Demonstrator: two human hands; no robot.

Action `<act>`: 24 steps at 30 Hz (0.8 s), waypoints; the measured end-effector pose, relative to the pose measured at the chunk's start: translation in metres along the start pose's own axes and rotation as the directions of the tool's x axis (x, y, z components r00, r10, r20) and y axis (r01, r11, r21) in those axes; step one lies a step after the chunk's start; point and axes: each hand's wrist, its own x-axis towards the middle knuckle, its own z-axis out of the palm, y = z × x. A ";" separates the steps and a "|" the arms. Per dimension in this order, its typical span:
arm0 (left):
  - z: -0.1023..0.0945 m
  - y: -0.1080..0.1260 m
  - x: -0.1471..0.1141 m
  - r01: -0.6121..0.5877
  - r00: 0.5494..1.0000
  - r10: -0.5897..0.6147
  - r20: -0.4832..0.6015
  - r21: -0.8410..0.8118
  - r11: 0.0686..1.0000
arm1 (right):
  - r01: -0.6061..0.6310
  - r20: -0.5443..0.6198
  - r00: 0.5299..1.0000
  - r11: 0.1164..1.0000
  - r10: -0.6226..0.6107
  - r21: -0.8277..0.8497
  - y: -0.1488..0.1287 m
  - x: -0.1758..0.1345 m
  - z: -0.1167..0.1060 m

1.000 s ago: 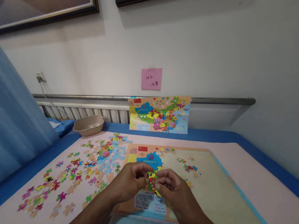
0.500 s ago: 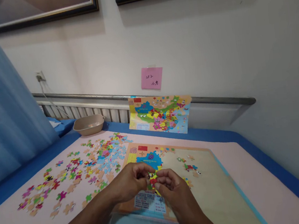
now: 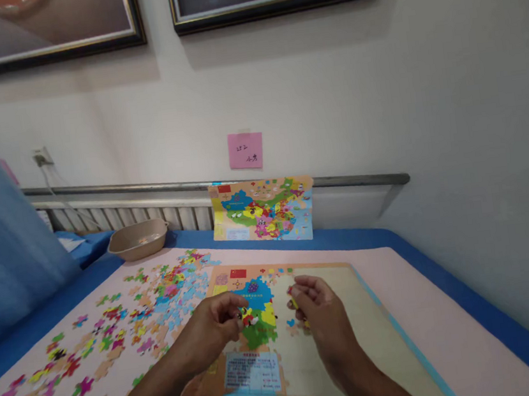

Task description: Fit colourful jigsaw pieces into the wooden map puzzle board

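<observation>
Right hand [image 3: 323, 311] has been drawn to 3 o'clock of left hand [image 3: 216, 321], small multicoloured jigsaw piece [image 3: 294, 300] pinched in each, apparently unjoined.

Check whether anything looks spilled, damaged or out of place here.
Nothing stands out as spilled or damaged. Loose puzzle pieces lie spread left of the puzzle board, and the map sheet stands upright behind it.

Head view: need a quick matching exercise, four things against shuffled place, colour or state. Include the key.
1. right hand
2. loose pieces
3. printed map
4. basin

A. propped upright against the wall rail
B. beige all over
C. over the bare part of the puzzle board
D. spread left of that board

Pairs: 1-C, 2-D, 3-A, 4-B
</observation>
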 end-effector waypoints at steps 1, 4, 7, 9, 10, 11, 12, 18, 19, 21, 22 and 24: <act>0.000 0.003 0.001 0.006 1.000 -0.006 0.014 0.030 1.000 | -0.004 -0.064 0.998 0.999 0.006 0.043 -0.002 0.009 -0.009; 0.007 0.015 0.010 -0.002 0.996 -0.016 0.092 0.201 0.980 | -0.011 -0.206 0.978 0.991 0.039 0.135 -0.006 0.030 -0.036; 0.023 0.027 0.031 -0.050 0.987 -0.016 0.158 0.406 0.912 | 0.011 -0.262 0.965 0.988 0.030 0.154 -0.006 0.045 -0.056; 0.039 0.031 0.051 -0.069 0.982 -0.027 0.185 0.491 0.869 | 0.030 -0.292 0.956 0.988 0.016 0.154 -0.003 0.051 -0.065; 0.047 0.032 0.061 -0.079 0.979 -0.030 0.202 0.513 0.855 | 0.034 -0.302 0.953 0.988 0.013 0.152 -0.002 0.053 -0.068; 0.056 0.033 0.071 -0.092 0.975 -0.032 0.221 0.530 0.843 | 0.036 -0.307 0.952 0.988 0.012 0.148 0.000 0.055 -0.070; 0.065 0.033 0.080 -0.107 0.970 -0.035 0.243 0.546 0.831 | 0.033 -0.306 0.952 0.989 0.012 0.142 0.002 0.057 -0.073; 0.095 0.029 0.116 -0.186 0.937 -0.072 0.343 0.661 0.727 | 0.003 -0.265 0.964 0.997 0.019 0.083 0.008 0.061 -0.083; 0.097 0.028 0.120 -0.189 0.933 -0.082 0.350 0.673 0.715 | -0.002 -0.260 0.965 0.997 0.021 0.074 0.009 0.062 -0.085; 0.098 0.024 0.127 -0.196 0.930 -0.093 0.357 0.692 0.695 | -0.018 -0.251 0.968 0.998 0.032 0.057 0.010 0.063 -0.087; 0.098 0.023 0.131 -0.197 0.930 -0.094 0.355 0.699 0.687 | -0.027 -0.246 0.968 0.998 0.038 0.050 0.010 0.063 -0.087; 0.097 0.020 0.135 -0.199 0.939 -0.076 0.334 0.712 0.673 | -0.043 -0.237 0.970 0.998 0.050 0.037 0.012 0.063 -0.087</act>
